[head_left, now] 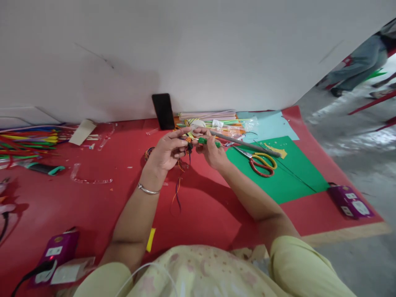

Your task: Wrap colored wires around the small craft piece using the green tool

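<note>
Above the red table, my left hand (pixel 168 152) pinches a small orange and black piece (pixel 189 141); its exact kind is too small to make out. Thin orange and dark strands (pixel 177 187) hang below it to the table. My right hand (pixel 213 153) is closed around a green-handled screwdriver (pixel 202 141), its thin shaft pointing left at that piece. Both hands' fingertips nearly meet. Just left of my left wrist lies a bundle of dark coiled strands (pixel 149 154), partly hidden. A long grey rod (pixel 247 145) lies to the right, its near end behind my right fingers.
Scissors (pixel 262 163) rest on a green sheet (pixel 297 177) at right. A black phone (pixel 163 111) leans against the white wall. Coloured pipe cleaners (pixel 29 142) and a dark-and-teal handled tool (pixel 45 168) are at left. Purple power boxes (pixel 349 201) sit near the table's edges.
</note>
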A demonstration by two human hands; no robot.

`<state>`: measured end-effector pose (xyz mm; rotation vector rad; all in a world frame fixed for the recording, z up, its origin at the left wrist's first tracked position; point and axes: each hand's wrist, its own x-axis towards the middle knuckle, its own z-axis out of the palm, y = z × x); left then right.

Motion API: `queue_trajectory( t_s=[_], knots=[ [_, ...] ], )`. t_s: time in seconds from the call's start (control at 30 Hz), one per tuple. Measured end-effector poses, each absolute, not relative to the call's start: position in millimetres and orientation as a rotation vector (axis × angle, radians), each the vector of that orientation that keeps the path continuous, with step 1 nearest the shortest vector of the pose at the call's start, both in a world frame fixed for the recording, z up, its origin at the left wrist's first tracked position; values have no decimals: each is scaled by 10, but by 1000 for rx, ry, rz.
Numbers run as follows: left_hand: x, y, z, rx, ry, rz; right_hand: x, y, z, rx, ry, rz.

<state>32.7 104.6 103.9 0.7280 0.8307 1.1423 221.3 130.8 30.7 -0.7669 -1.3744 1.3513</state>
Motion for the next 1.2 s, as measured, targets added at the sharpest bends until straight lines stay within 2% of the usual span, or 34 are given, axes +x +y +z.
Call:
queue_trajectory(
  t_s=[0.33, 0.57, 0.83, 1.0, 1.1, 1.2],
  knots=[
    [256, 1045, 1037, 717, 816, 1097, 2415, 1320, 552, -638, -1746, 760],
    [164, 1038, 1071, 757, 804, 1063, 2594, 1386, 675, -529, -1986, 577],
    [104, 1041, 1042, 819, 801, 967, 2654, 1348, 854, -498, -1886, 931],
    [136, 1026, 1052, 840, 760, 955, 2564, 1306, 779, -568, -1650, 1217],
    [245, 1023, 1013, 917, 821, 1098, 2372, 1237, 689, -615, -1306, 1505],
    [393, 1022, 923, 1168, 1010, 1412, 2137, 1159, 635, -656, -993, 1757]
  ],
)
